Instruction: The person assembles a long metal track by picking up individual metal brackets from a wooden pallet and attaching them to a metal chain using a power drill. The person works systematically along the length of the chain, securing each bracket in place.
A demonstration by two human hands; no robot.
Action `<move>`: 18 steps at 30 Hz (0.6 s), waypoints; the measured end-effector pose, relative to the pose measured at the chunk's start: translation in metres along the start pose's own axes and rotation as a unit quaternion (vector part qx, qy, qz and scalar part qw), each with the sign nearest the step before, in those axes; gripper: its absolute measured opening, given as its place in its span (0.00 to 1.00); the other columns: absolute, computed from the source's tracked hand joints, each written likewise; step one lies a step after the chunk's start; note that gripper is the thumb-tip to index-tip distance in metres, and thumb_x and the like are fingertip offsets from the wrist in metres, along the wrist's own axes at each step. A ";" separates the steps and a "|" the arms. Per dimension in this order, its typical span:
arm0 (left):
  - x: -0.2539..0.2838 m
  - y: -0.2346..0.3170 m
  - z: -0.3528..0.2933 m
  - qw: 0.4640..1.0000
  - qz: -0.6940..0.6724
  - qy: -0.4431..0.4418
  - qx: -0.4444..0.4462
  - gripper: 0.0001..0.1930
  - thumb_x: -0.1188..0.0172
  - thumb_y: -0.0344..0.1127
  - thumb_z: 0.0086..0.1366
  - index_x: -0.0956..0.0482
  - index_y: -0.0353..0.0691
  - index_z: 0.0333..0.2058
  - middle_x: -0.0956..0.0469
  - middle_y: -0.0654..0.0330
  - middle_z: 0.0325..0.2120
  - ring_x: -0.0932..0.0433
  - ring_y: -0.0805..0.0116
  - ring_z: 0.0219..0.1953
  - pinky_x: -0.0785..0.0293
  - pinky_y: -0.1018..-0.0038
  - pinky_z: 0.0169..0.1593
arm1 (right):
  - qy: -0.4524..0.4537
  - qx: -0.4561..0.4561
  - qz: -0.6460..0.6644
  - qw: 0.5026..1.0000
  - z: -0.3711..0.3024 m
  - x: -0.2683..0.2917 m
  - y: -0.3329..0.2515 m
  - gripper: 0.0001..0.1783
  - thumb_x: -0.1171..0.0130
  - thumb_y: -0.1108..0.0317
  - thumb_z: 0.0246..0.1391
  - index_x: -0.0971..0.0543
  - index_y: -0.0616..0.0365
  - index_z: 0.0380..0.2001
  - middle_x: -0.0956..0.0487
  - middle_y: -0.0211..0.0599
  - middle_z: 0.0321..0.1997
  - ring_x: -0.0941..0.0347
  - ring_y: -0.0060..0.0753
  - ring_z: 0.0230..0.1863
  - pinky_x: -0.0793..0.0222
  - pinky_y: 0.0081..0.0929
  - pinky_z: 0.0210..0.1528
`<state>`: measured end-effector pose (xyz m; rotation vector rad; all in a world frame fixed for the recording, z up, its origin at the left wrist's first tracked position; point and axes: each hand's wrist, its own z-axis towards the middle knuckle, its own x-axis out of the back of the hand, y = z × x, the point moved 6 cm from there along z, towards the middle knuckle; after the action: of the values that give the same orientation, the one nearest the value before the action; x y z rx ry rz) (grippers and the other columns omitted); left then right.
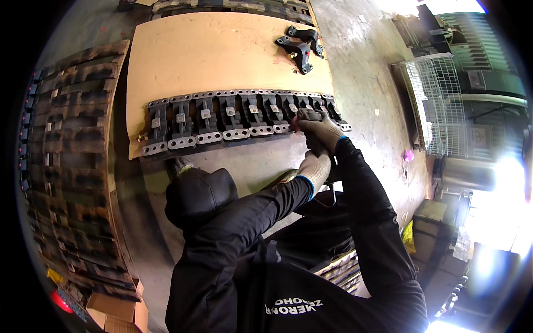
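My right hand [322,127], in a pale knit glove with a dark palm, is closed over the right part of a row of metal brackets [230,114]. Just below it my left hand [315,166], gloved the same way with a blue cuff edge, is closed too. Both seem to grip one thing, mostly hidden by the gloves. A small reddish piece [295,124] shows at the right hand's fingertips, against the brackets. These dark brackets stand side by side, with bare grey flanges pierced by holes at both ends.
The row lies along the near edge of a tan board [194,50]. Two loose dark brackets [300,51] lie at its far right. A slatted wooden pallet [78,166] is at left, a white wire cage [436,100] at right, and a cardboard box [116,312] at lower left.
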<state>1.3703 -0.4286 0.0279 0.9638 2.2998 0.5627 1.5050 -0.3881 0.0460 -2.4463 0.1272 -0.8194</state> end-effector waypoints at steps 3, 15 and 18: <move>-0.002 0.009 -0.014 1.000 -0.009 -0.013 0.007 0.35 0.57 0.59 0.74 0.39 0.36 0.67 0.27 0.38 0.61 0.26 0.41 0.64 0.30 0.53 0.66 | 0.039 -0.042 0.004 0.998 -0.013 0.005 0.002 0.60 0.20 0.51 0.44 0.44 0.67 0.70 0.19 0.48 0.49 0.19 0.35 0.41 0.20 0.33 0.42; 0.005 0.014 -0.048 0.995 0.083 -0.033 0.040 0.34 0.55 0.59 0.74 0.38 0.36 0.66 0.32 0.39 0.64 0.33 0.42 0.67 0.37 0.55 0.69 | -0.033 -0.012 0.123 0.992 -0.024 -0.001 0.016 0.50 0.22 0.57 0.47 0.38 0.61 0.67 0.20 0.45 0.48 0.20 0.35 0.38 0.17 0.34 0.36; 0.003 0.007 -0.043 0.997 0.053 -0.045 0.033 0.36 0.55 0.60 0.73 0.39 0.36 0.66 0.34 0.38 0.65 0.34 0.41 0.68 0.39 0.54 0.70 | -0.021 0.015 0.111 0.993 -0.025 -0.002 0.011 0.51 0.21 0.56 0.46 0.39 0.62 0.67 0.20 0.46 0.48 0.20 0.35 0.37 0.18 0.34 0.35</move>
<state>1.3442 -0.4285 0.0624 1.1256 2.2093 0.4799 1.4902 -0.4086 0.0554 -2.3658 0.3608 -0.6669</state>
